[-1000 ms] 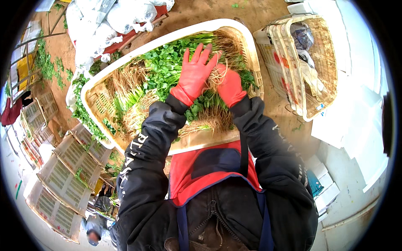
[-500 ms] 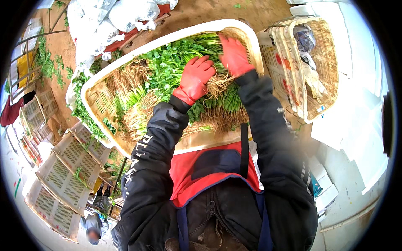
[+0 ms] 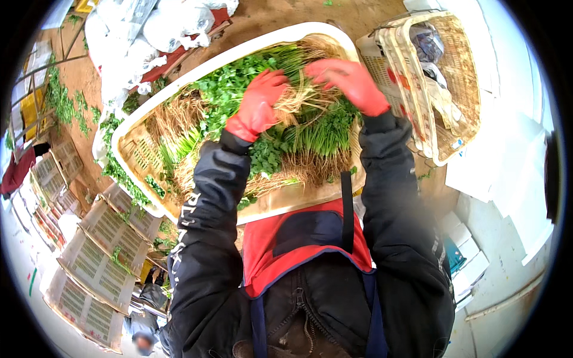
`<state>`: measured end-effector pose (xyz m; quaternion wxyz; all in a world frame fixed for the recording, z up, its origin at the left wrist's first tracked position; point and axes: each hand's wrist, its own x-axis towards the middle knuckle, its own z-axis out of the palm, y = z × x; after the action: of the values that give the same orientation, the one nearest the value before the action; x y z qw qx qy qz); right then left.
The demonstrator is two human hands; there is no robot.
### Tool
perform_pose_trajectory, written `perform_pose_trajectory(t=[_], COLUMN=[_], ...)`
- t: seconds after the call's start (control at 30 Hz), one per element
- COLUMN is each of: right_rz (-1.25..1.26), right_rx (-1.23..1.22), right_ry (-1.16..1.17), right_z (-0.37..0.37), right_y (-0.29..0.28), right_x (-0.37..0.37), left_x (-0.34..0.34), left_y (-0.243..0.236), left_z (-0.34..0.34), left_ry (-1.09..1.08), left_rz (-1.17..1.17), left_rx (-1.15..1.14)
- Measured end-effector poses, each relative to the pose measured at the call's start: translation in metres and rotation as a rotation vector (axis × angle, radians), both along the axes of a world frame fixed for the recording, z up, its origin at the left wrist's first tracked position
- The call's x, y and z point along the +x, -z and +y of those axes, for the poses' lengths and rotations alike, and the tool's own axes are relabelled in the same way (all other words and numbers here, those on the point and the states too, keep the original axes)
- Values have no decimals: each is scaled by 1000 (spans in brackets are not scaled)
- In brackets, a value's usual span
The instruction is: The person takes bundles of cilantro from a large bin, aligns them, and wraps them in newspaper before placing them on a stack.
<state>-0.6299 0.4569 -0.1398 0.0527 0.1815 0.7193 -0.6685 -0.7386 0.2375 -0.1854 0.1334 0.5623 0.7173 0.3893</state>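
Observation:
Both my hands wear red rubber gloves and work over a large cream plastic basket (image 3: 134, 111) of rooted leafy greens that look like coriander. My left hand (image 3: 258, 104) is closed at the side of a bunch of greens (image 3: 301, 102), whose pale stems and stringy roots lie across the pile. To the right, my right hand (image 3: 349, 85) reaches over the same bunch from the other side, fingers stretched out and a little apart; its fingertips are slightly blurred. Below them sits a row of greens (image 3: 316, 134) with roots toward me. More brown roots (image 3: 179, 113) show at the basket's left.
Nested cream baskets (image 3: 412, 89) stand at the right, with a dark bag and cloth inside. White plastic sacks (image 3: 173, 27) lie beyond at the upper left. Slatted crates (image 3: 104, 256) stand at lower left, near another person (image 3: 143, 331). Loose greens (image 3: 57, 95) are scattered on the floor.
My right hand has drawn back from the far stems toward me and to the right, fingers now stretched out. My left hand has shifted a little left; the roots between the hands show more.

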Motion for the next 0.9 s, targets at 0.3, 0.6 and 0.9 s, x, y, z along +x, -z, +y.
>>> perform_pose_trajectory(t=[0.3,0.6,0.9], right_rz=[62,-50,-117], right_rx=[913,110,-133], right_ry=[-90,170,407], right_z=[-49,-84,-72], right_y=[33,26,-49], right_x=[46,31,40], left_x=[2,29,16], left_y=[-9,-28,-6], left_z=[-1,12,-11], left_ry=[36,-80,-109], left_rz=[5,128,46], left_rx=[20,-209,45])
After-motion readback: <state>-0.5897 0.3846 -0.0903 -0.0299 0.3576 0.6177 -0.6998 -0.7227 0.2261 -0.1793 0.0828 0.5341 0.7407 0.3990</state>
